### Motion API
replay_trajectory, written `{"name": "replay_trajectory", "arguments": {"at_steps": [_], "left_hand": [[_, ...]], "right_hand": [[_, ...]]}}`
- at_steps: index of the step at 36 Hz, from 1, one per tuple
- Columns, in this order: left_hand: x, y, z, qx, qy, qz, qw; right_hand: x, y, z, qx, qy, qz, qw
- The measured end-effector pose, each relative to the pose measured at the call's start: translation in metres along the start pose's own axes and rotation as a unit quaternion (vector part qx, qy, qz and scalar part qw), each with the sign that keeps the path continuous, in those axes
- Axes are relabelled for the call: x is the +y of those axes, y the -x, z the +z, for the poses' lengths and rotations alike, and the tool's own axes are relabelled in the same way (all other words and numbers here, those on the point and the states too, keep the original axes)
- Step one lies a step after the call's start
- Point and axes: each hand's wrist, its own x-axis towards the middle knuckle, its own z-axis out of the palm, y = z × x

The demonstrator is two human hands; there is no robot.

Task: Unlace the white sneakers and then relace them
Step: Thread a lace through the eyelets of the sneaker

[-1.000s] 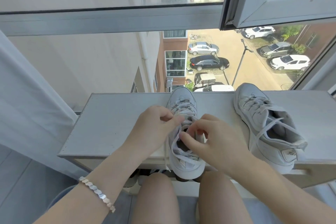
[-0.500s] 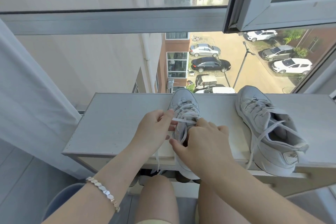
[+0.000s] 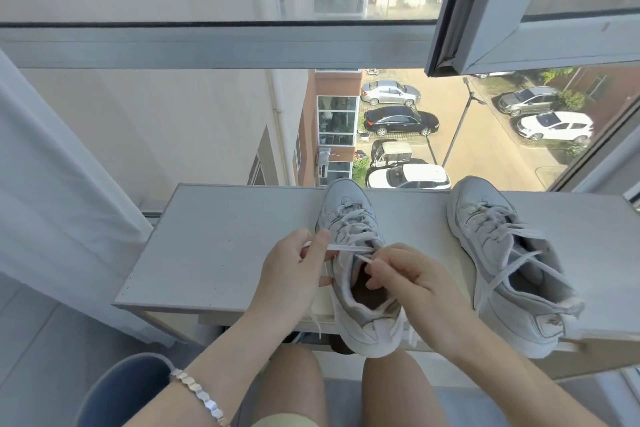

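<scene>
Two white sneakers stand on a pale ledge [image 3: 214, 253] by the window, toes pointing outward. The middle sneaker [image 3: 349, 218] has its heel over the ledge's near edge. My left hand [image 3: 294, 274] pinches a flat white lace [image 3: 349, 247] pulled taut leftward across the sneaker's top eyelets. My right hand [image 3: 412, 284] sits over the shoe's opening and pinches the other lace end near the tongue. The right sneaker [image 3: 502, 263] lies apart, laced, with its loose lace ends draped over its opening and side.
Window glass and a metal frame [image 3: 221, 45] rise right behind the ledge, with an opened sash [image 3: 519, 3] at the upper right. A white curtain [image 3: 52, 218] hangs at the left. A blue-grey bin [image 3: 117, 388] stands by my left knee.
The lace has been drawn out to the left by my left hand. My right hand has lifted off the tongue and shifted right, uncovering the shoe's opening. The head view has moved closer.
</scene>
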Motion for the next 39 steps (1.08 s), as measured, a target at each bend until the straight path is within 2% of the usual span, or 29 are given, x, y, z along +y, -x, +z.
{"name": "replay_trajectory", "arguments": {"at_steps": [3, 7, 10, 12, 14, 16, 19, 22, 25, 28, 30, 32, 35, 39], "left_hand": [[0.006, 0.002, -0.004, -0.008, 0.016, -0.013, 1.0], [0.02, -0.003, -0.011, 0.018, 0.032, 0.002, 0.999], [0.039, -0.007, -0.017, 0.039, 0.087, 0.021, 0.995], [0.053, -0.011, -0.02, 0.032, 0.079, 0.047, 0.995], [0.066, -0.017, -0.019, -0.003, 0.036, 0.083, 0.996], [0.077, -0.023, -0.014, -0.052, -0.015, 0.092, 0.994], [0.088, -0.028, -0.003, -0.142, -0.03, 0.041, 0.989], [0.094, -0.03, 0.0, -0.2, 0.019, -0.005, 0.98], [0.095, -0.029, -0.005, -0.195, 0.046, -0.03, 0.979], [0.093, -0.03, -0.008, -0.181, 0.047, -0.05, 0.981], [0.091, -0.03, -0.01, -0.171, 0.037, -0.042, 0.984], [0.088, -0.03, -0.013, -0.162, 0.031, -0.011, 0.986], [0.084, -0.029, -0.013, -0.134, 0.029, 0.038, 0.99], [0.08, -0.032, -0.009, -0.103, 0.022, 0.072, 0.992]], "right_hand": [[-0.005, -0.004, -0.013, -0.037, -0.039, 0.023, 0.998], [-0.025, -0.019, -0.04, -0.009, -0.139, 0.032, 0.99], [-0.044, -0.032, -0.061, -0.014, -0.166, 0.002, 0.986], [-0.058, -0.04, -0.07, -0.018, -0.154, -0.026, 0.988], [-0.071, -0.048, -0.074, -0.033, -0.159, -0.037, 0.986], [-0.083, -0.057, -0.072, -0.08, -0.158, -0.032, 0.984], [-0.094, -0.066, -0.064, -0.129, -0.133, -0.038, 0.982], [-0.101, -0.075, -0.06, -0.091, -0.129, -0.026, 0.987], [-0.101, -0.084, -0.059, -0.047, -0.156, 0.014, 0.987], [-0.093, -0.092, -0.058, 0.005, -0.117, 0.025, 0.993], [-0.084, -0.096, -0.059, 0.064, 0.001, 0.008, 0.998], [-0.074, -0.098, -0.058, 0.088, 0.118, -0.006, 0.989], [-0.057, -0.097, -0.055, 0.079, 0.167, -0.021, 0.983], [-0.046, -0.082, -0.039, 0.03, 0.145, -0.023, 0.989]]}}
